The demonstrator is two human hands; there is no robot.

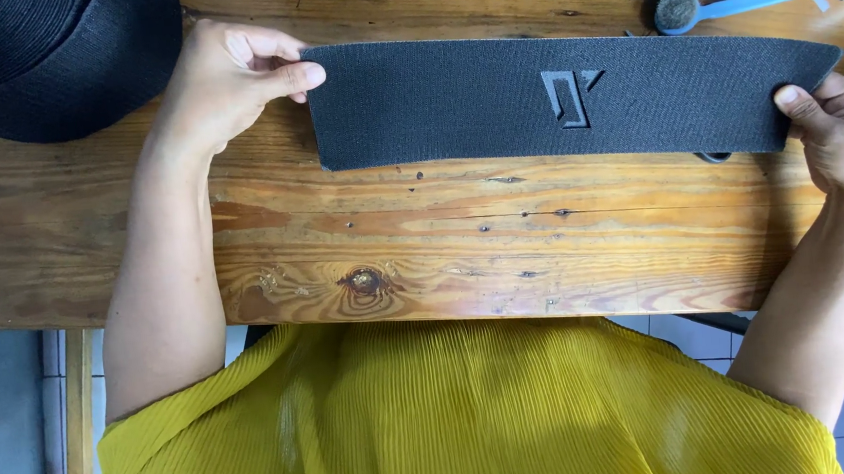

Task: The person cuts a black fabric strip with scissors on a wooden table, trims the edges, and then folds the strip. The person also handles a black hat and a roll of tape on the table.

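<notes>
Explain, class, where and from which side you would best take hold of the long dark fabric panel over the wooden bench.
Probably by its two short ends, from the sides. The dark fabric panel is long, thin and floppy; the left hand and right hand each pinch one end, thumb on top, spanning it flat above the wooden bench.

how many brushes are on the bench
1. A small brush with a light blue handle lies at the far right of the wooden bench, beyond the dark strip held in both hands. Others could be hidden under it.
</notes>
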